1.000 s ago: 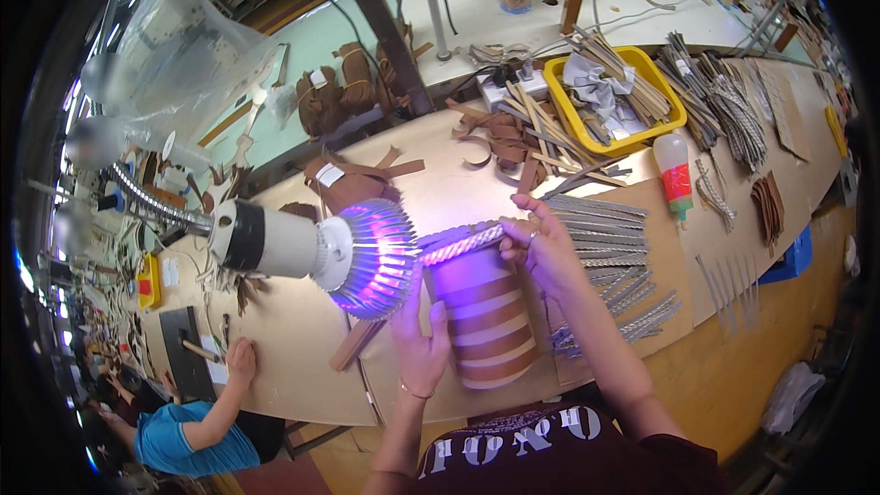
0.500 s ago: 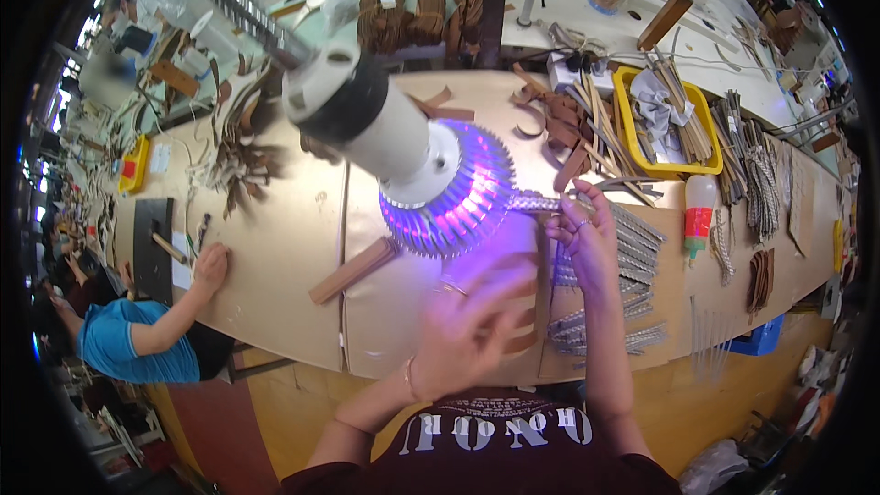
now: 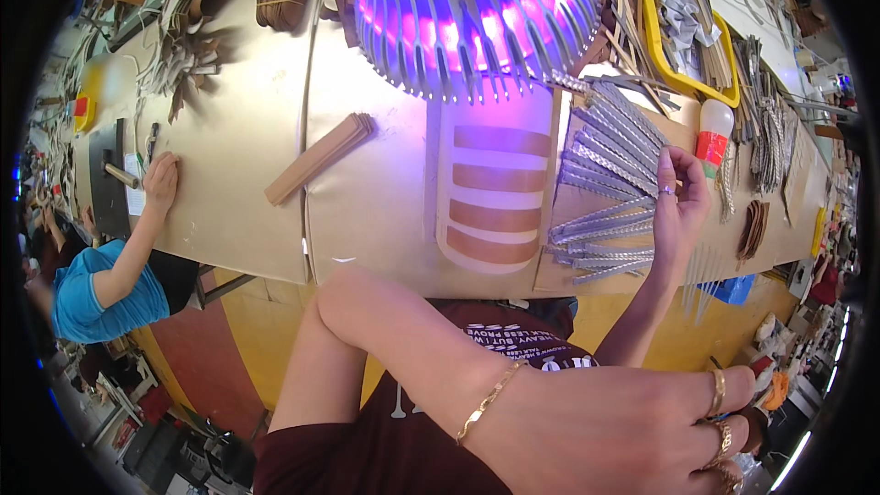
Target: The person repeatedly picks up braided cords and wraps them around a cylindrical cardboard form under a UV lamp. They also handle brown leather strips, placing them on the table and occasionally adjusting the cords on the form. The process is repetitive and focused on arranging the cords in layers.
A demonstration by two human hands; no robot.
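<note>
My left hand (image 3: pixel 632 426) is raised close to the view at the lower right, with rings and a bracelet. Its fingers bend downward and their tips are hidden, so its grip does not show. Over the right part of the table, my right hand (image 3: pixel 683 188) has thumb and finger pinched at the outer end of a silver braided strip (image 3: pixel 623 151), one of several fanned out there. A finned lamp (image 3: pixel 477 27) glows purple at the top. Below it lies a pale rounded board (image 3: pixel 477 197) with several brown strips across it.
A stack of brown strips (image 3: pixel 321 156) lies left of the board. At the right are a red-labelled bottle (image 3: pixel 713 137) and a yellow tray (image 3: pixel 655 32) holding strips and cloth. A co-worker in a blue shirt (image 3: pixel 96 289) sits at the left, one hand on the table.
My left hand has gone from under the lamp to the lower right, close to the view. My right hand has moved away from the lamp to the fanned strips. The view has shifted.
</note>
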